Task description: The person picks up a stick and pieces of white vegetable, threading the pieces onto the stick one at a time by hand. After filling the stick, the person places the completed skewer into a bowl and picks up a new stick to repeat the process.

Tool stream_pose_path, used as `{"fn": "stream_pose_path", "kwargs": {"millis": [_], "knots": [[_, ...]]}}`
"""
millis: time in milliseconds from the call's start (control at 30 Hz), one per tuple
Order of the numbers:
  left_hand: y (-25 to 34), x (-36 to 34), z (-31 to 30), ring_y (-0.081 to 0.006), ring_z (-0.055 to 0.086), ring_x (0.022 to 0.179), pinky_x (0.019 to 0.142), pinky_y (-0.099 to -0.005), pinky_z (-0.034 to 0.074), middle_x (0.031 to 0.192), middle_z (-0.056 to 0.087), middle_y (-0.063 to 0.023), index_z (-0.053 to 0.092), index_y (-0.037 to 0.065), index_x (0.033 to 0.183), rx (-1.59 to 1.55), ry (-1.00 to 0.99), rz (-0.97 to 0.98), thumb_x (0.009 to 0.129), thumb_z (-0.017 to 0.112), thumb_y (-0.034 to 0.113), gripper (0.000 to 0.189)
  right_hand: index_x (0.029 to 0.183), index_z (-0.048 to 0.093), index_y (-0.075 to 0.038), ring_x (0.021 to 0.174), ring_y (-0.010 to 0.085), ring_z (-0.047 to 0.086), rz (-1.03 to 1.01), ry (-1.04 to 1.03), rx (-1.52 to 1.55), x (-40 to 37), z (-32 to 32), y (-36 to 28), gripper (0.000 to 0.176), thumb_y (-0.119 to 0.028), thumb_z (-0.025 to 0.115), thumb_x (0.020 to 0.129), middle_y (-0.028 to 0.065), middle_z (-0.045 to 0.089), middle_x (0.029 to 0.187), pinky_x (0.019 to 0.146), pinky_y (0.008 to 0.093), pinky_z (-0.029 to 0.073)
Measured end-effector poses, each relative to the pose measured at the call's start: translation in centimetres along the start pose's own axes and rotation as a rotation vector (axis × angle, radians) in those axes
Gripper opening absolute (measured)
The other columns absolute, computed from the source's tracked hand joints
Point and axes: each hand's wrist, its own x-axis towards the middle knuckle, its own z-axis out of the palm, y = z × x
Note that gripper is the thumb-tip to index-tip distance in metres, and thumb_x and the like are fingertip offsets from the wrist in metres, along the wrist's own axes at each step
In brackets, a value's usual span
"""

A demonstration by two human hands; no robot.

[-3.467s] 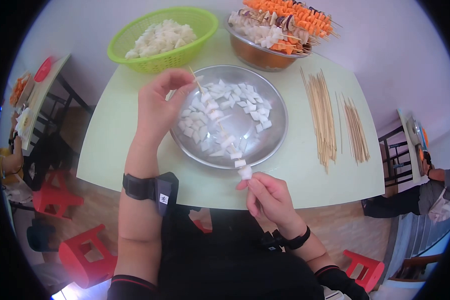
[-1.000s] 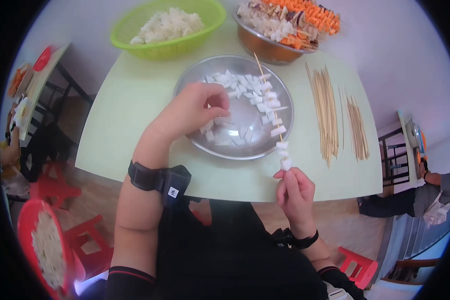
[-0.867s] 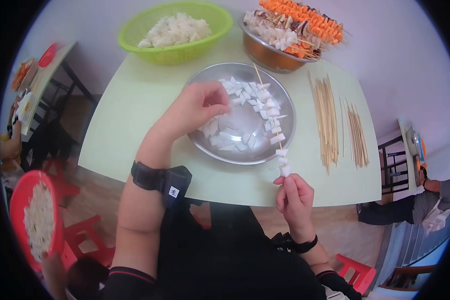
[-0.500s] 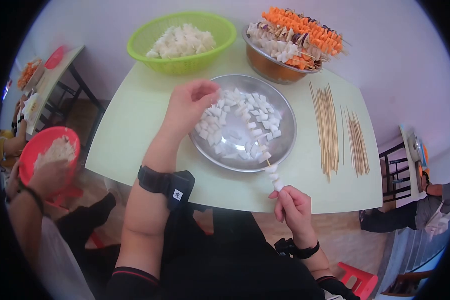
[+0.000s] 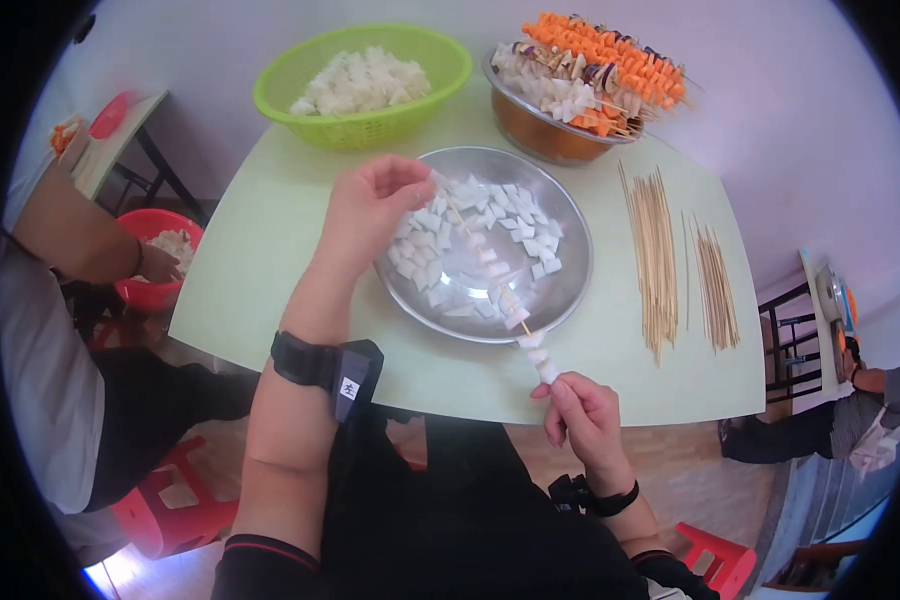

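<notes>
While right hand pinches a thin bamboo skewer at its base, left hand pinches its tip. Few white cubes are threaded; most looks bare.

A green basket of white chunks and a metal bowl of finished skewers stand far back on the desk. Bare sticks lie at its right. Beyond its left edge, a co-worker reaches into a red bowl.
</notes>
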Motion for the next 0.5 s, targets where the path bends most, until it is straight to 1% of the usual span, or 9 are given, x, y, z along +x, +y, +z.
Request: {"fn": "stream_pose_path", "kwargs": {"millis": [167, 367, 500], "knots": [[0.08, 0.01, 0.16, -0.0118, 0.062, 0.079, 0.072, -0.024, 0.05, 0.086, 0.066, -0.0072, 0.062, -0.001, 0.097, 0.01, -0.016, 0.003, 0.082, 0.064, 0.003, 0.015, 0.094, 0.061, 0.002, 0.042, 0.0042, 0.039, 0.003, -0.012, 0.049, 0.13, 0.09, -0.09, 0.026, -0.016, 0.043, 0.097, -0.0024, 0.045, 0.048, 0.042, 0.019, 0.032], [0.43, -0.13, 0.39, -0.0125, 0.063, 0.08, 0.073, -0.0237, 0.05, 0.088, 0.066, -0.0081, 0.062, -0.002, 0.097, 0.022, -0.016, 0.011, 0.082, 0.064, 0.002, 0.015, 0.095, 0.061, 0.001, 0.042, 0.0038, 0.041, 0.007, -0.005, 0.025, 0.1, -0.05, 0.23, 0.027, -0.018, 0.042, 0.098, -0.0024, 0.047, 0.048, 0.042, 0.0184, 0.032], [0.42, -0.09, 0.45, -0.0126, 0.063, 0.082, 0.074, -0.0235, 0.05, 0.088, 0.066, -0.0083, 0.061, -0.003, 0.096, 0.037, -0.007, 0.051, 0.082, 0.064, 0.002, 0.015, 0.095, 0.061, 0.001, 0.043, 0.0036, 0.042, 0.016, -0.001, 0.016, 0.16, -0.01, 0.12, 0.028, -0.019, 0.042, 0.098, -0.0023, 0.048, 0.048, 0.042, 0.0182, 0.032]]}}
